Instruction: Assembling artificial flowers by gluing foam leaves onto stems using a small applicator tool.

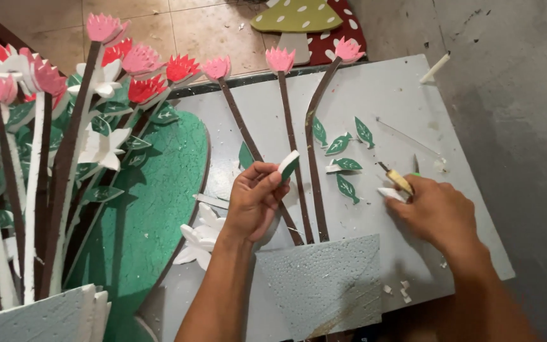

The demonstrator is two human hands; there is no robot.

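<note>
You have three brown stems (292, 126) on the grey board (400, 88), each topped by one pink flower (280, 59). Beside them lie five loose green leaves (347, 188). One more leaf piece (289, 165) sits in your left hand (252, 201); one knife (397, 180) in your right hand (435, 212).

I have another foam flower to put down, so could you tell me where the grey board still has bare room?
The grey board is bare along its far right, between the green leaves and the right edge, and near its front right corner. It is crowded around the three brown stems, the left hand and the right hand.
</note>
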